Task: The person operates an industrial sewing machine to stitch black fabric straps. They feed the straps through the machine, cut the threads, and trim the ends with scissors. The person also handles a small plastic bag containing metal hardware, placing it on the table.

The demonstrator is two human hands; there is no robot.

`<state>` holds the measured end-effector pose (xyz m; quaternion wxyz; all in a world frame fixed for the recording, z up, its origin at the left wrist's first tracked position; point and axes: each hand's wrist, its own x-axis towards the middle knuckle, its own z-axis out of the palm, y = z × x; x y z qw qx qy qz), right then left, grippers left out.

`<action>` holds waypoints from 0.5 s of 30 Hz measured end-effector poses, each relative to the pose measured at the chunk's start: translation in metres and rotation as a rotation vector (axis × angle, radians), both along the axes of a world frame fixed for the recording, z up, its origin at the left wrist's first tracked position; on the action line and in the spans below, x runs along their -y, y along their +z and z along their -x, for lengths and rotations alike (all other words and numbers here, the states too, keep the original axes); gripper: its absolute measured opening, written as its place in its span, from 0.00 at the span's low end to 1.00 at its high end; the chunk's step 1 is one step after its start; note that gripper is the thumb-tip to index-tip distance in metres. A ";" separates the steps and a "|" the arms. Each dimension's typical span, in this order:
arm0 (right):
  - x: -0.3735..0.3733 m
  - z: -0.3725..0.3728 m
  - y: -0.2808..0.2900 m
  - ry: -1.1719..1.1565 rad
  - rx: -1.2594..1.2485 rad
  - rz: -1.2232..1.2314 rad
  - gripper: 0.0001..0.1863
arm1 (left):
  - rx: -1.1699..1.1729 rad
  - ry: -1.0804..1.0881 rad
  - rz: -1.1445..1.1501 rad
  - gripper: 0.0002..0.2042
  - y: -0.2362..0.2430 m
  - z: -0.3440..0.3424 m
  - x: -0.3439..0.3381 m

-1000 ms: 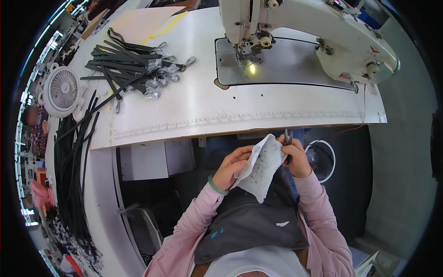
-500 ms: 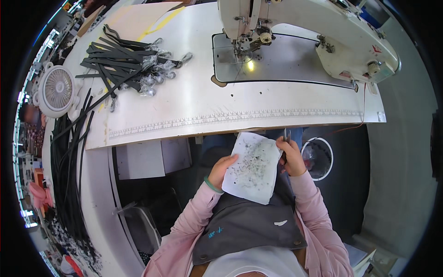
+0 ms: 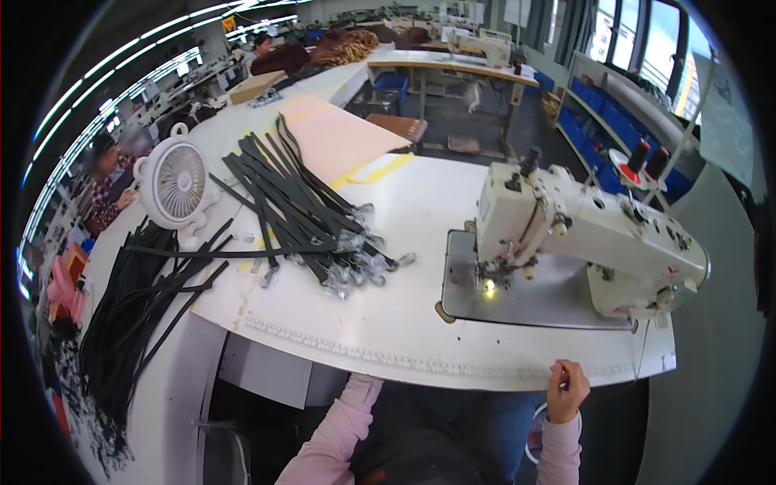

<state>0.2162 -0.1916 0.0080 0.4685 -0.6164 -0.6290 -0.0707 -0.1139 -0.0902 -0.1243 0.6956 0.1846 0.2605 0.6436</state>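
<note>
My right hand [image 3: 568, 391] is raised at the front edge of the white sewing table [image 3: 388, 323], its fingers curled in. What they hold, if anything, I cannot make out. My left hand [image 3: 366, 377] reaches beneath the table's edge, so its fingers are hidden and only a sliver by the pink cuff shows. The industrial sewing machine [image 3: 598, 242] stands beyond my right hand, its lamp lit near the needle. A bundle of black straps [image 3: 283, 194], with clear plastic wrapping at their ends, lies on the table farther left.
A white fan [image 3: 173, 184] stands at the left, behind more black straps [image 3: 137, 299] hanging over a side surface. Pink sheet material [image 3: 339, 137] lies at the back. A round white bin [image 3: 534, 440] sits below my right hand. People work in the far left background.
The view has tilted up toward the room. The speckled white sheet and the snips seen in my hands are out of sight. My left hand has gone under the table edge.
</note>
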 end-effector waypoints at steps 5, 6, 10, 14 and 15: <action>-0.021 -0.009 -0.014 0.017 0.092 0.145 0.08 | -0.159 0.086 0.018 0.25 -0.018 -0.019 -0.063; -0.018 -0.006 -0.004 0.001 0.166 0.127 0.09 | -0.217 0.081 0.035 0.25 -0.023 -0.028 -0.074; -0.017 0.001 0.001 -0.038 0.210 0.097 0.09 | -0.490 0.085 0.101 0.24 -0.049 -0.046 -0.096; -0.020 0.004 0.000 -0.088 0.211 0.104 0.09 | -0.747 0.084 0.129 0.24 -0.073 -0.060 -0.106; -0.021 0.005 0.000 -0.095 0.209 0.104 0.09 | -0.807 0.082 0.130 0.24 -0.076 -0.061 -0.108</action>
